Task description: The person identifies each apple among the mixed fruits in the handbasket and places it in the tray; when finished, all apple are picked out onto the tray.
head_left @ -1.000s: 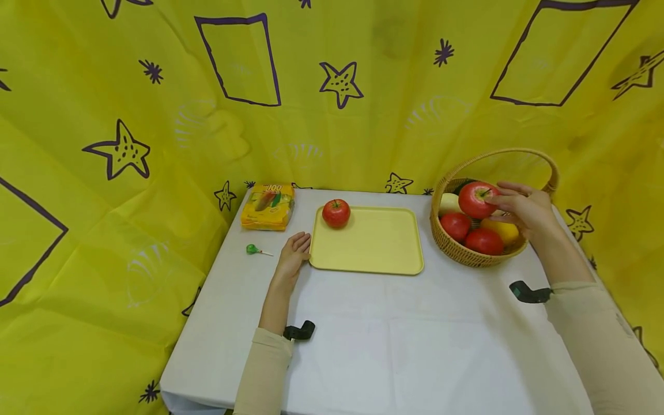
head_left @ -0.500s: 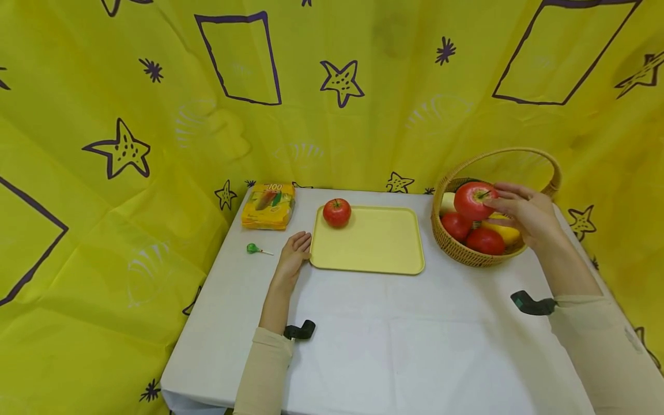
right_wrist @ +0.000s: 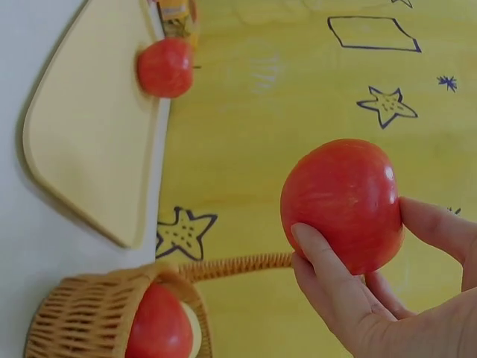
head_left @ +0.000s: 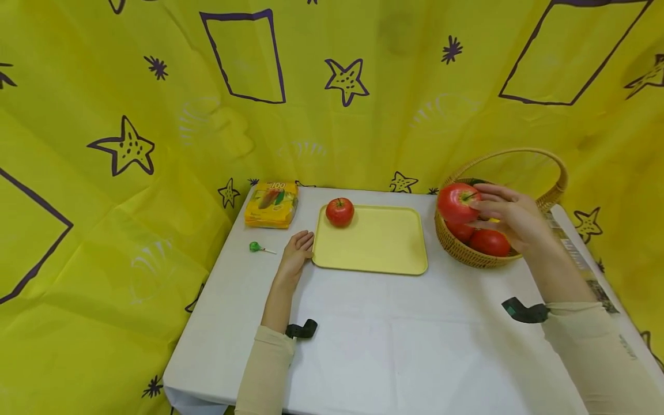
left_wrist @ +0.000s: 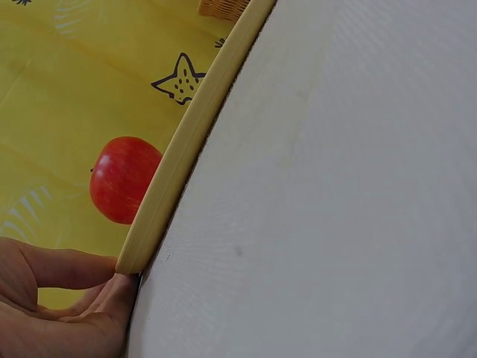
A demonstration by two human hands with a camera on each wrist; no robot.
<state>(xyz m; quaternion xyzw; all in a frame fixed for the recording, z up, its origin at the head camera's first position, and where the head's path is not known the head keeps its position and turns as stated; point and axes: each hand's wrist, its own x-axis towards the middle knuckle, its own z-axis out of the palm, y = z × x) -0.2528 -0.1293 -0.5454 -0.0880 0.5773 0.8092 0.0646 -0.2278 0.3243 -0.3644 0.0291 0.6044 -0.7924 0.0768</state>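
In the head view my right hand (head_left: 510, 216) grips a red apple (head_left: 459, 203) in front of the left part of the wicker basket (head_left: 469, 253). The right wrist view shows thumb and fingers around the sides of that apple (right_wrist: 343, 205). My left hand (head_left: 297, 251) is at the left edge of the pale yellow tray (head_left: 378, 242). Seen from the left wrist, its thumb and fingers pinch the end of the tray's rim (left_wrist: 175, 160). A second red apple (head_left: 340, 212) sits at the tray's back left corner.
Red fruit (head_left: 489, 242) lies in the basket, partly hidden by the right hand and the apple. Left of the tray are a yellow packet (head_left: 272, 206) and a green lollipop (head_left: 255, 246). A yellow patterned curtain (head_left: 311, 127) hangs behind the white-covered table (head_left: 363, 334).
My right hand has moved left with the apple, from over the basket's middle to its left side. The left hand stays at the tray's edge; the head view shifts slightly.
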